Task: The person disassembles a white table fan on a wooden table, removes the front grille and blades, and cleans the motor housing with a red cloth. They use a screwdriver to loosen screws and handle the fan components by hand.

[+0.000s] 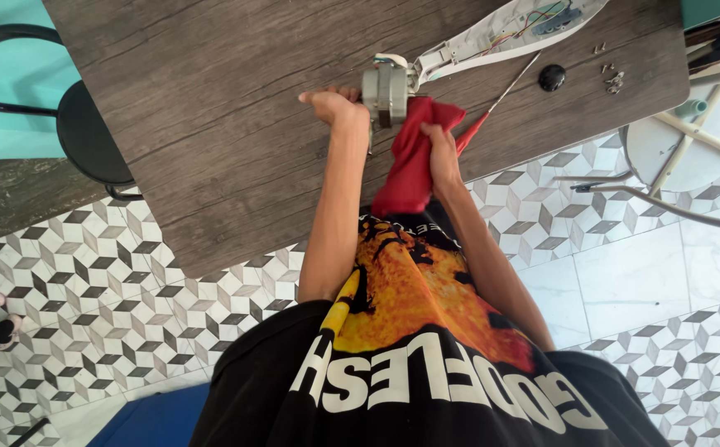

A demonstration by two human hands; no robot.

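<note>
here, one grey motor [386, 93] under left hand [333, 108], one red cloth [414, 157] in right hand [441, 153]

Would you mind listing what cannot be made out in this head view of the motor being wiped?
- Left hand: its fingertips are hidden behind the grey motor.
- Right hand: its palm is buried in the red cloth.
- White housing: cut off by the top edge; its wires are too small to trace.
- Screws: too small to count.
- Screwdriver: its handle is partly covered by the cloth and hand.
</note>
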